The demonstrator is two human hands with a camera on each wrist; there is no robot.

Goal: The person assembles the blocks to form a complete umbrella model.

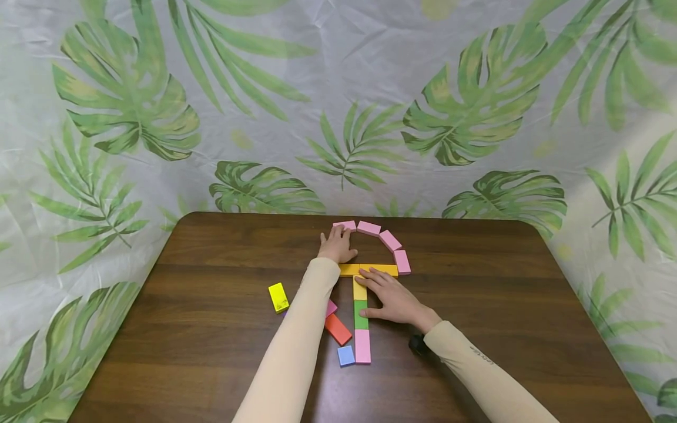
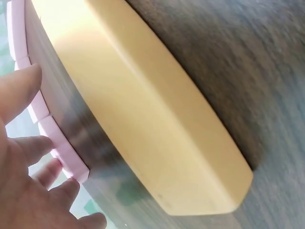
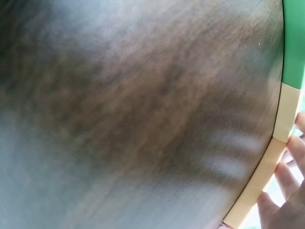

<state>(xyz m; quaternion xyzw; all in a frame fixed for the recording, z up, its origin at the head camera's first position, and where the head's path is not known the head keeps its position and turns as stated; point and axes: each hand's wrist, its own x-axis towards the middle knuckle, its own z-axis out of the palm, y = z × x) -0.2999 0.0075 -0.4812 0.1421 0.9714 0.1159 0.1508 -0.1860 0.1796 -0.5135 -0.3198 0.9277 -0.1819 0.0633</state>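
At the far edge of the table, my left hand reaches over the leftmost pink block of a curved row, its fingertips on the block. The left wrist view shows these fingers loosely bent along the block's outer side. Below the curve lie two orange blocks end to end. My right hand rests spread over the column under them, fingers at the orange and pale yellow blocks, thumb on the green block. Another pink block ends the column.
Left of the column lie a blue block, a red block and a dark pink block, the last partly hidden by my left sleeve. A bright yellow block lies further left. A leaf-patterned cloth hangs behind the table.
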